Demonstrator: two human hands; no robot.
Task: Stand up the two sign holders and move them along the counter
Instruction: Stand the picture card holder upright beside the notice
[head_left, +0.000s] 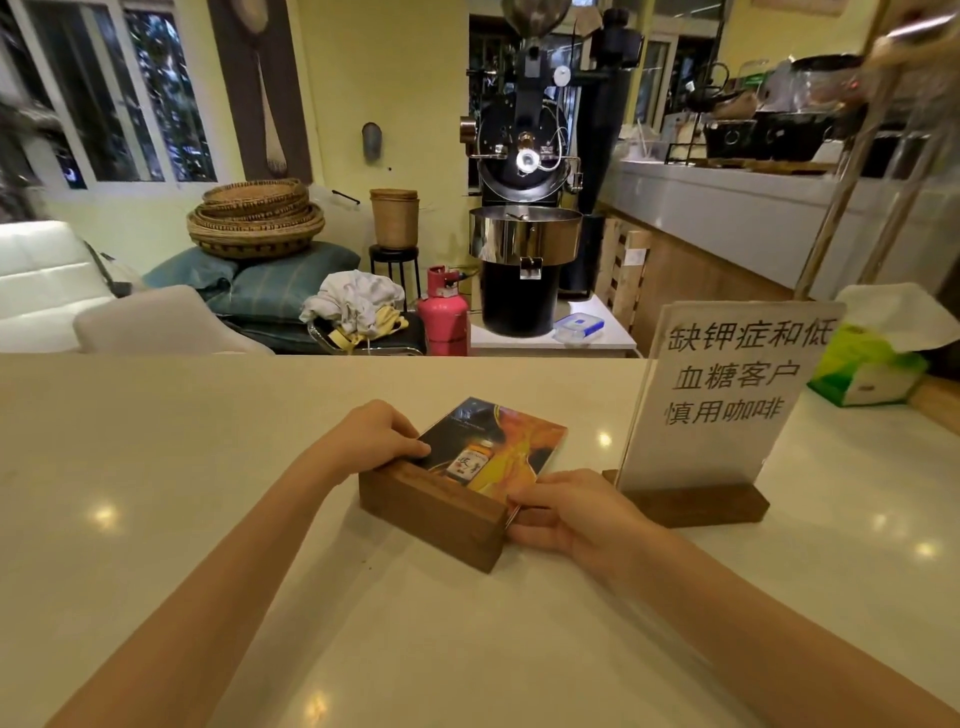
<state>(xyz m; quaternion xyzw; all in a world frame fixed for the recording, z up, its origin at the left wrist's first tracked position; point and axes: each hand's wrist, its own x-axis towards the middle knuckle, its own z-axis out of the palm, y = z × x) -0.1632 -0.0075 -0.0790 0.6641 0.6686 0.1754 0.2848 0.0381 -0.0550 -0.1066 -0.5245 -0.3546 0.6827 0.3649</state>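
Left hand, right hand: clamped on toppled holder, mid-surface | second holder: upright, just right.

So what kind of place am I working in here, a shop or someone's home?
Most likely a small cafe that roasts its own beans. A black coffee roaster with a steel cooling tray stands beyond the white counter, an upright sign holder carries a notice mentioning coffee, and a service counter with kettles runs along the right.
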